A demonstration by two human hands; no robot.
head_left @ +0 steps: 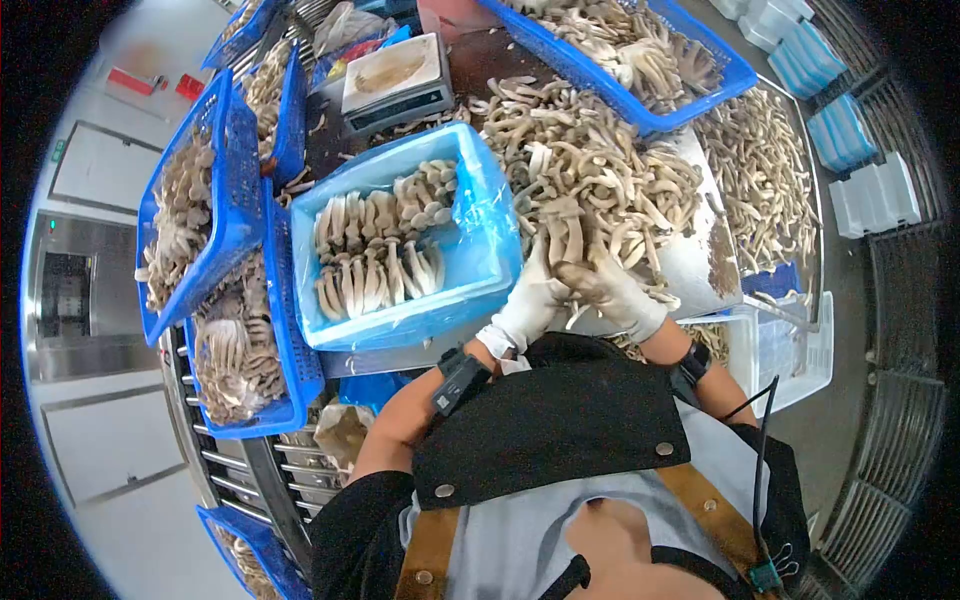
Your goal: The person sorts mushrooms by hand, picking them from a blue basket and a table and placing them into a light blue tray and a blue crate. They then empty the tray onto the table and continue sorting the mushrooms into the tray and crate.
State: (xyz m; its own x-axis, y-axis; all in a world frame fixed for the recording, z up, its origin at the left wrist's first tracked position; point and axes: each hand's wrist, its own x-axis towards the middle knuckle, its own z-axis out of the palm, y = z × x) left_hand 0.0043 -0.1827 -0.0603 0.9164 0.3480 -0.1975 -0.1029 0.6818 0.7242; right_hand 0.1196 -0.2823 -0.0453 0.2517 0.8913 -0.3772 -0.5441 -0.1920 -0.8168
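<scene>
My left hand (531,300) and my right hand (622,299), both in white gloves, meet at the table's near edge. Between them is a small bunch of long-stemmed mushrooms (566,228), gripped at its lower end; the glove fingers look soiled there. Just beyond spreads a large heap of loose mushrooms (600,150). Left of my hands stands a box lined with blue plastic film (480,265). Inside it, mushrooms (368,282) lie side by side in two rows, with bare lining at the right and near sides.
A scale (397,82) stands behind the lined box. Blue baskets of mushrooms (228,200) are stacked at the left, and another blue basket (655,122) sits at the far edge. More mushrooms (760,180) cover the right side. A clear bin (815,350) stands lower right.
</scene>
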